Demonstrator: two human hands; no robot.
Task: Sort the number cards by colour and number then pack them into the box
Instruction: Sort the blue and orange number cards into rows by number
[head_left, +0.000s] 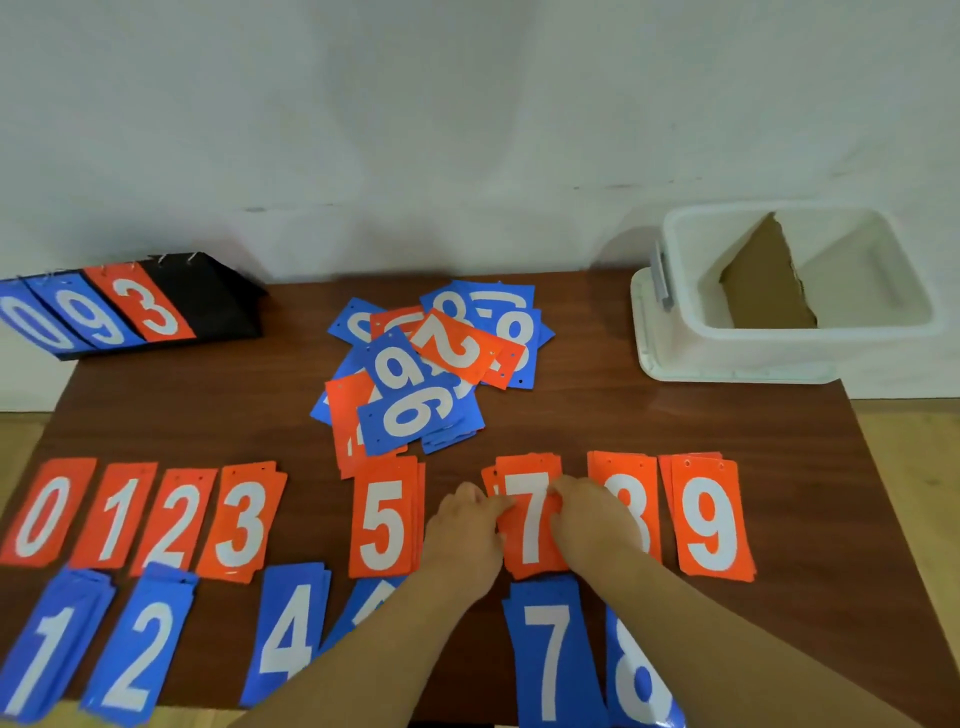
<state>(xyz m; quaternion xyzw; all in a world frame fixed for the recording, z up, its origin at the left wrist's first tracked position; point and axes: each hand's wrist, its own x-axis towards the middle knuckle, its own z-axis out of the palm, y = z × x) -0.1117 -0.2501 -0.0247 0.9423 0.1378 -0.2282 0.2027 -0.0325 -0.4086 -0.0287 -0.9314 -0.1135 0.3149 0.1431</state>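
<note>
A row of orange card stacks lies across the table: 0 (41, 514), 1 (117, 517), 2 (176, 525), 3 (241, 522), 5 (383, 522), 7 (530, 519), 8 (631, 499) and 9 (709, 522). Below them lie blue stacks 1 (49, 644), 2 (140, 649), 4 (288, 631), 7 (550, 660) and 8 (636, 680). A mixed pile (431, 364) sits mid-table. My left hand (467, 525) and my right hand (592, 519) hold the two sides of the orange 7 stack.
A white plastic box (680, 291) with a cardboard divider (763, 275) stands on its lid at the back right corner. A black flip scoreboard (208, 296) showing 0, 9, 3 stands at the back left. The wooden table (810, 509) ends near the wall.
</note>
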